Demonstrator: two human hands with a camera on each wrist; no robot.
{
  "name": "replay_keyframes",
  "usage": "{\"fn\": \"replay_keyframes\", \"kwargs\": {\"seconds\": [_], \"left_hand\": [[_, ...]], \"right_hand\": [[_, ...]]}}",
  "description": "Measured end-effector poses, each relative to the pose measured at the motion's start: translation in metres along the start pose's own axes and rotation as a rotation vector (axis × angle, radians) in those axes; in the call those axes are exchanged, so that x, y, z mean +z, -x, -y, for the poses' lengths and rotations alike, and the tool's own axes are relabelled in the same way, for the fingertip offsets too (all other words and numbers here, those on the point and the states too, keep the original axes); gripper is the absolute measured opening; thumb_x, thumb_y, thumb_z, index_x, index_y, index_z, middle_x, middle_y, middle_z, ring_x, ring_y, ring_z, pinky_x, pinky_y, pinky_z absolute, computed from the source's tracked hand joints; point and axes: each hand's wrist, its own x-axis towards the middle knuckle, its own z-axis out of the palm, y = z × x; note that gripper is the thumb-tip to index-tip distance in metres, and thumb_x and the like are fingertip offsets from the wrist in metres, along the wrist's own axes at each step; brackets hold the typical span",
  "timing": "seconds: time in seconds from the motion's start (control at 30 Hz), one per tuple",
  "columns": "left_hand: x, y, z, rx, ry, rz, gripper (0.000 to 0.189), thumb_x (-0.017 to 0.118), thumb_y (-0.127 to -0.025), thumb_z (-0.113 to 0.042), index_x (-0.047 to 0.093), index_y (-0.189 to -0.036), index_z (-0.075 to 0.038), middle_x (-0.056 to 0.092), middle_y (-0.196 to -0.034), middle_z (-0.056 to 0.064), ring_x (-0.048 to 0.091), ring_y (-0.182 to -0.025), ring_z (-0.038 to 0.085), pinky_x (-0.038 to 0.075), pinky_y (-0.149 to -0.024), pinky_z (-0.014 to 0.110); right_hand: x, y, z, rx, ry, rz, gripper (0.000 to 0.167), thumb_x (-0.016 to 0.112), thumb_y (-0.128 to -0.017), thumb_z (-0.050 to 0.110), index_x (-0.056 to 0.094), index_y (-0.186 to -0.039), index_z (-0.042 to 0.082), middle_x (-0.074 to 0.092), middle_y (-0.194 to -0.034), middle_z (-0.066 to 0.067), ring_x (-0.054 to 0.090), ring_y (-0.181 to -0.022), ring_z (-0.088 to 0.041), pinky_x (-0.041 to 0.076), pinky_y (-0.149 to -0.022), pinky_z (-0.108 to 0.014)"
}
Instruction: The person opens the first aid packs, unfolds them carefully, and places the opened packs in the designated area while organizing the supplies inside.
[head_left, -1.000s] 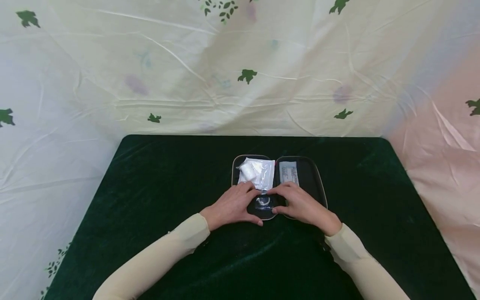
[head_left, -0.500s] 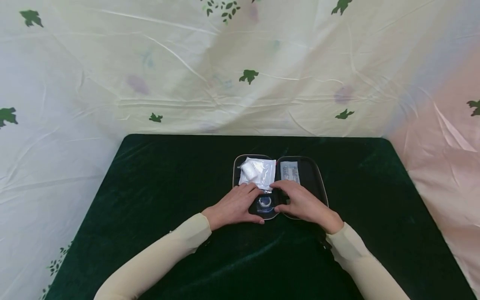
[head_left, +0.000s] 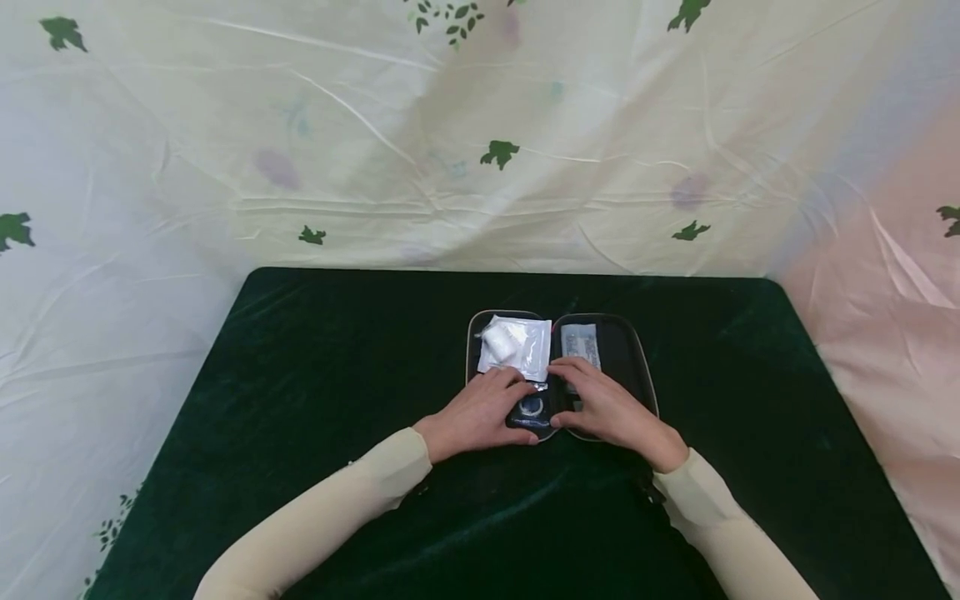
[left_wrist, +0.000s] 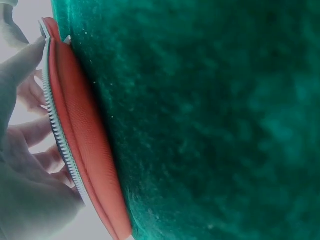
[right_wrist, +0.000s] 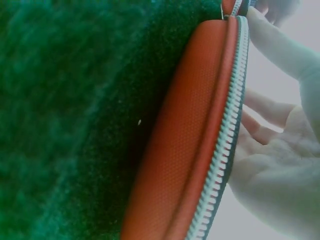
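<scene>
A red zippered case (right_wrist: 175, 135) lies unfolded on the table, its dark inside facing up. In its left half are a shiny white packet (head_left: 536, 343), a white roll (head_left: 498, 342) like a bandage, and a small clear packet with a pale ring (head_left: 532, 407). My left hand (head_left: 480, 415) rests over the front of that half, fingertips at the clear packet's far edge, thumb apart by the front rim. My right hand (head_left: 607, 407) hovers or rests over the right half near the fold, thumb and fingers spread; contact is unclear. A printed packet (head_left: 580, 343) lies beyond it, partly covered.
Dark green velvety cloth (head_left: 337, 350) covers the table. The case's zipper teeth (left_wrist: 59, 132) run along its rim. A pale curtain (head_left: 360, 125) with leaf prints hangs behind and at both sides.
My right hand has drawn slightly right, off the clear packet to the fold. The left hand has edged slightly right. The packets and roll look unmoved within the case.
</scene>
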Motion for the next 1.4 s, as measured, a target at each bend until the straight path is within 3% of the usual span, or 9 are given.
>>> {"fn": "replay_keyframes", "kwargs": {"seconds": [0.53, 0.67, 0.8, 0.93, 1.1, 1.3, 1.4], "left_hand": [[0.001, 0.004, -0.003, -0.012, 0.117, 0.002, 0.074, 0.077, -0.091, -0.05, 0.049, -0.15, -0.015, 0.058, -0.143, 0.007, 0.056, -0.13, 0.019, 0.044, -0.112, 0.043], [0.001, 0.006, -0.003, 0.007, 0.071, -0.012, 0.071, 0.075, -0.093, -0.051, 0.051, -0.15, -0.015, 0.06, -0.141, 0.006, 0.057, -0.128, 0.018, 0.045, -0.111, 0.042], [-0.002, 0.011, -0.005, 0.025, -0.046, -0.044, 0.063, 0.067, -0.097, -0.053, 0.055, -0.147, -0.016, 0.062, -0.139, 0.005, 0.058, -0.128, 0.018, 0.045, -0.11, 0.043], [-0.006, 0.018, -0.007, 0.016, -0.105, -0.087, 0.058, 0.063, -0.1, -0.055, 0.059, -0.144, -0.017, 0.062, -0.141, 0.004, 0.057, -0.13, 0.019, 0.044, -0.11, 0.046], [-0.02, 0.022, -0.004, -0.033, -0.061, -0.171, 0.05, 0.065, -0.101, -0.048, 0.063, -0.139, -0.017, 0.062, -0.141, 0.006, 0.057, -0.132, 0.022, 0.043, -0.111, 0.048], [-0.039, 0.013, 0.009, -0.117, -0.001, -0.362, 0.035, 0.069, -0.101, -0.034, 0.068, -0.13, -0.014, 0.064, -0.135, 0.006, 0.058, -0.127, 0.024, 0.046, -0.109, 0.049], [-0.044, 0.004, 0.019, -0.172, 0.022, -0.396, 0.036, 0.068, -0.102, -0.032, 0.068, -0.131, -0.012, 0.062, -0.137, 0.008, 0.055, -0.127, 0.026, 0.046, -0.109, 0.049]], "right_hand": [[0.0, -0.001, 0.001, 0.032, -0.026, 0.026, 0.079, 0.084, -0.089, 0.027, 0.044, -0.153, 0.006, 0.042, -0.156, -0.019, 0.047, -0.14, -0.039, 0.041, -0.112, -0.06], [0.0, -0.002, 0.001, 0.035, -0.026, 0.031, 0.079, 0.084, -0.089, 0.027, 0.043, -0.154, 0.007, 0.041, -0.156, -0.019, 0.046, -0.14, -0.039, 0.041, -0.112, -0.061], [-0.001, -0.001, 0.001, 0.032, -0.023, 0.032, 0.078, 0.084, -0.089, 0.028, 0.044, -0.154, 0.007, 0.041, -0.156, -0.019, 0.046, -0.14, -0.04, 0.041, -0.111, -0.061], [-0.001, -0.001, 0.001, 0.03, -0.016, 0.03, 0.078, 0.084, -0.089, 0.028, 0.045, -0.153, 0.006, 0.043, -0.155, -0.019, 0.047, -0.139, -0.039, 0.042, -0.111, -0.06], [-0.001, -0.001, 0.005, 0.034, 0.001, -0.002, 0.073, 0.081, -0.092, 0.031, 0.047, -0.151, 0.006, 0.046, -0.153, -0.019, 0.049, -0.138, -0.038, 0.042, -0.111, -0.059], [0.003, -0.003, 0.013, 0.012, 0.061, -0.138, 0.053, 0.074, -0.098, 0.032, 0.059, -0.142, 0.006, 0.058, -0.142, -0.017, 0.058, -0.128, -0.035, 0.049, -0.104, -0.057], [0.006, -0.007, 0.017, 0.002, 0.058, -0.204, 0.044, 0.072, -0.099, 0.03, 0.064, -0.136, 0.007, 0.062, -0.137, -0.015, 0.061, -0.124, -0.032, 0.051, -0.101, -0.054]]}}
